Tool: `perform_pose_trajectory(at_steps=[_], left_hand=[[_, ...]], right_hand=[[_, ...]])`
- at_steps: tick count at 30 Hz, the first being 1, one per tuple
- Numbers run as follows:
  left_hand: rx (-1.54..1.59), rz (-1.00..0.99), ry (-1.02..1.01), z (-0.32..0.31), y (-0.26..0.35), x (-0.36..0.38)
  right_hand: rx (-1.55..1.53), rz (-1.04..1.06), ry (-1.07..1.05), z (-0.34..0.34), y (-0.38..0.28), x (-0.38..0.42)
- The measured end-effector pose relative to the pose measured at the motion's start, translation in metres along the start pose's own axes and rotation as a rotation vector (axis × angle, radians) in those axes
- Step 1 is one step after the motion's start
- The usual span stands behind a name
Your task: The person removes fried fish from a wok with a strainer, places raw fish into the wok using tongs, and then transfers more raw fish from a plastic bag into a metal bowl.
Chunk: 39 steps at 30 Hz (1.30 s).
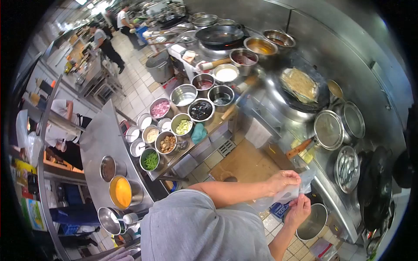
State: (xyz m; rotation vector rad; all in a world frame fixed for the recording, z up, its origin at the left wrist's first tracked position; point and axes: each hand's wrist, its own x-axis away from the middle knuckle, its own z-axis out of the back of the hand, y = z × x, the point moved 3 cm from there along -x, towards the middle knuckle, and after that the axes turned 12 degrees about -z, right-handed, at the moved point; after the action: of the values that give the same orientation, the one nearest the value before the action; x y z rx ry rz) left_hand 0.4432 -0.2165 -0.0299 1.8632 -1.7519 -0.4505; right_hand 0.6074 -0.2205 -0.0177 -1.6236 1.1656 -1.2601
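Observation:
In front of my grey shirt, both hands are closed on a thin clear plastic bag (285, 195). My left hand (282, 181) pinches its upper edge, and my right hand (298, 210) grips it slightly lower down. The bag hangs loose between them, and part of it sticks out past my fingers. I cannot make out anything inside it. A large steel pot (317, 223) stands just beyond my right hand, low beside the counter. Brown cardboard (244, 167) lies on the floor past my left forearm.
A wok with flat pale food (300, 85) sits on the range. Strainers (329, 129) and an oval dish of fish (347, 169) line the counter. Several ingredient pots, one with chopped greens (150, 160), crowd a side table. A pot of yellow liquid (123, 191) stands left. People work farther off.

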Motion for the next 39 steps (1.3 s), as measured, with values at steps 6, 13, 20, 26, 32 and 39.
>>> perform_pose_trajectory(at_steps=[6,13,20,26,32,39], left_hand=[[0.062,-0.137,0.236,0.028,0.035,-0.014],[-0.102,-0.322,0.309,0.05,0.028,-0.005],[-0.796,-0.155,-0.365,-0.012,-0.008,0.005],[-1.167,-0.224,-0.759,-0.062,-0.007,0.005],[-1.722,-0.586,-0.66,-0.011,-0.013,-0.057],[-0.287,0.395,-0.185,0.029,0.012,-0.083]], right_hand=[[0.618,0.113,0.214,0.078,0.073,-0.017],[0.946,-0.154,0.137,0.145,0.15,-0.003],[0.606,0.192,0.1,0.024,0.009,0.043],[0.605,-0.018,0.227,0.049,0.011,0.023],[0.01,0.007,0.189,0.041,-0.029,0.059],[0.876,-0.149,0.458,0.101,-0.028,0.048]])
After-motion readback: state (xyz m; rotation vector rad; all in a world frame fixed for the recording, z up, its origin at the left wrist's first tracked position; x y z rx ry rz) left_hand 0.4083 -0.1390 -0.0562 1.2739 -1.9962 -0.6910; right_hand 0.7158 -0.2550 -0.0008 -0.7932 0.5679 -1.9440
